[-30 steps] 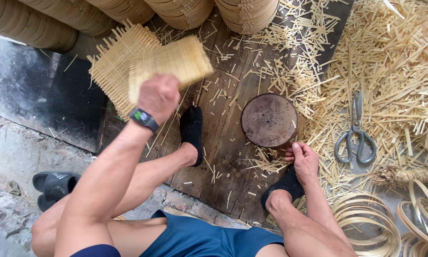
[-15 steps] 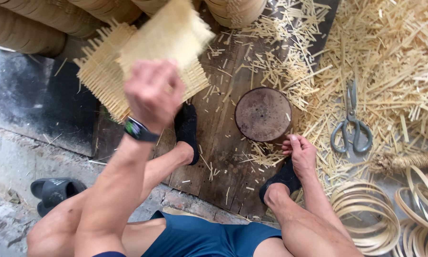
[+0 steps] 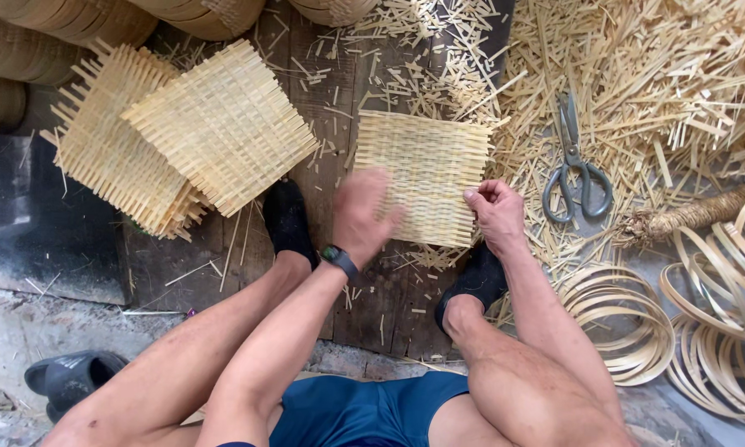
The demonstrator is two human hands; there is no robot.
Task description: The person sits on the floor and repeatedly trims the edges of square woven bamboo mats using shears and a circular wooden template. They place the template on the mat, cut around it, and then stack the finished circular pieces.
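Soft even daylight; left hand (image 3: 362, 217) motion-blurred.

No packages, labels or signs in the head view. One candidate screen only: the dark band on the left wrist, the wristwatch (image 3: 339, 261), lies between the left knee and the woven mat. Its face is a small, rounded, black rectangle on a black strap. Face appears unlit, though motion blur near it leaves that uncertain.
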